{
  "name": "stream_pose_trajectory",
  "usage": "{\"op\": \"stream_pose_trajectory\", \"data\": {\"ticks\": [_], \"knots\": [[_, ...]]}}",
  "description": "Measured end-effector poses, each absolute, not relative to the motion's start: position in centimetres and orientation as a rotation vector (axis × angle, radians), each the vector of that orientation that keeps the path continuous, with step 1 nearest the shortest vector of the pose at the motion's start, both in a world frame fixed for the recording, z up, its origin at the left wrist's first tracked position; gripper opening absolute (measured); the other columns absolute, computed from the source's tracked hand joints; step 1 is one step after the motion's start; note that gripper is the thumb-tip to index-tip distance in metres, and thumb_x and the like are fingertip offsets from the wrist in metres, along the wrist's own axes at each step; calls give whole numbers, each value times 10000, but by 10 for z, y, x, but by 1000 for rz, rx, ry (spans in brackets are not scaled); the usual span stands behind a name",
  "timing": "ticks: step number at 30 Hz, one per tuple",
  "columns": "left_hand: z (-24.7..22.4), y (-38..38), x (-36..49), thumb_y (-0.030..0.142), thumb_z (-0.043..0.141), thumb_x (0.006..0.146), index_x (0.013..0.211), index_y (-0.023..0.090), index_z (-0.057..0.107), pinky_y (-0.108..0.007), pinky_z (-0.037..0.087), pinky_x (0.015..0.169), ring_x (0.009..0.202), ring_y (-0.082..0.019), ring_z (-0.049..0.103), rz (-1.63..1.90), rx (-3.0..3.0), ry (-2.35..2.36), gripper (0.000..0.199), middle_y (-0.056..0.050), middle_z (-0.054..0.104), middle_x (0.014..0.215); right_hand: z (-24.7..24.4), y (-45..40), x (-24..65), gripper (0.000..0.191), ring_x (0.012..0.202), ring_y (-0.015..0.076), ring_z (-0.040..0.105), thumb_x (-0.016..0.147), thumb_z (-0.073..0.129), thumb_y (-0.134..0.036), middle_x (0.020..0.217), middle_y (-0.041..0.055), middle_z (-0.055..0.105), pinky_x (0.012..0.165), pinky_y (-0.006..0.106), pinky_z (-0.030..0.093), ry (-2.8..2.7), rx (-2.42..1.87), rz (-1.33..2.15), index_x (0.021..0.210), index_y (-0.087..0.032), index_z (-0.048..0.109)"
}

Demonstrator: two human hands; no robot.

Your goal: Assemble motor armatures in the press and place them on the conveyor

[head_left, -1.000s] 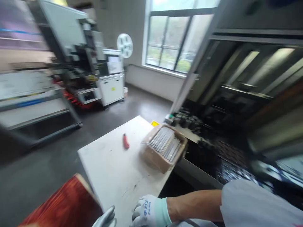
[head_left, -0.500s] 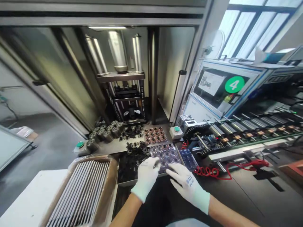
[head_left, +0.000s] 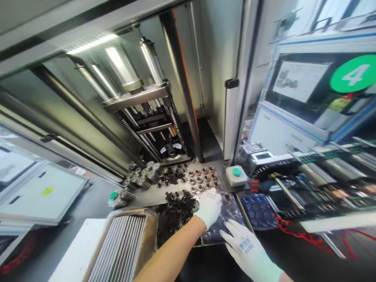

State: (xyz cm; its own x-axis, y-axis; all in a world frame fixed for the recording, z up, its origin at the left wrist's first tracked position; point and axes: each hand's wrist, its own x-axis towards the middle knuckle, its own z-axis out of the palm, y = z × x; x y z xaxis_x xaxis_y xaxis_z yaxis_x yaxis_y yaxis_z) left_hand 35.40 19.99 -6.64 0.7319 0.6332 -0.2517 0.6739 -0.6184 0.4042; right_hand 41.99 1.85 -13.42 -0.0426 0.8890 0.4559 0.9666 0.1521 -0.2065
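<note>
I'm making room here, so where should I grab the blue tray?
Grip the blue tray by its near edge, coming from the front with your right hand. It lies flat and that hand is closest, while your left hand and the clear tray crowd its left side and red wire runs by its right corner.

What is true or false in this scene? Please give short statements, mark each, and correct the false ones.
The left hand wears no glove. False: it wears a white glove.
The pile of dark gears lies left of the left hand. True.
The cardboard box of metal rods sits on the white table. True.
The green circle shows 7. False: it shows 4.
The right hand holds a red cable. False: the red cable lies apart, to its right.
The green push button sits on a small white box. True.
</note>
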Motion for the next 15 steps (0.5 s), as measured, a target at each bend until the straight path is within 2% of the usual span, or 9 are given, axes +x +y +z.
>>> {"op": "stream_pose_trajectory", "data": {"ticks": [2, 4, 6, 8, 11, 13, 15], "knots": [[-60, 209, 344, 274, 449, 884, 910, 181, 654, -328, 448, 865, 998, -206, 589, 2, 2423, 1008, 226, -125, 623, 1088, -135, 21, 426, 386, 1018, 293, 656, 804, 582, -230, 1141, 88, 682, 767, 446, 595, -1955, -1688, -271, 1184, -278, 628], [-48, 223, 324, 284, 421, 901, 963, 185, 615, -318, 466, 836, 935, -184, 600, 196, 2231, 1029, 226, -103, 637, 1058, -131, 35, 430, 464, 1014, 287, 659, 809, 608, -270, 1174, 74, 669, 769, 441, 601, -1948, -1676, -232, 1270, -309, 571], [-33, 241, 294, 334, 417, 910, 967, 180, 595, -306, 488, 780, 840, -170, 612, 421, 1869, 1022, 242, -71, 668, 956, -116, 71, 430, 482, 1051, 276, 646, 839, 598, -311, 1219, 54, 647, 819, 438, 590, -1933, -1713, -65, 1315, -344, 530], [-18, 261, 256, 414, 469, 891, 953, 167, 611, -298, 500, 779, 838, -176, 624, 588, 1510, 985, 292, -61, 690, 924, -94, 133, 423, 477, 1158, 262, 586, 881, 554, -339, 1307, 41, 589, 936, 448, 537, -1874, -1733, 212, 1353, -348, 489], [-11, 288, 194, 513, 644, 757, 911, 142, 661, -313, 516, 830, 889, -211, 643, 674, 1188, 1087, 403, -73, 710, 917, -63, 262, 407, 577, 1298, 250, 456, 881, 543, -355, 1434, 72, 460, 1067, 452, 416, -1669, -1617, 580, 1431, -280, 384], [-19, 301, 156, 547, 745, 626, 844, 135, 680, -321, 541, 786, 814, -221, 661, 685, 1032, 1206, 470, -67, 716, 819, -53, 352, 395, 738, 1322, 261, 420, 822, 618, -369, 1456, 125, 420, 1090, 444, 375, -1482, -1582, 666, 1470, -214, 301], [-31, 310, 124, 569, 775, 557, 806, 148, 693, -314, 556, 730, 752, -224, 670, 703, 972, 1294, 495, -61, 719, 759, -51, 426, 384, 862, 1340, 277, 385, 749, 689, -390, 1460, 165, 396, 1105, 444, 337, -1274, -1644, 649, 1469, -160, 275]]}}
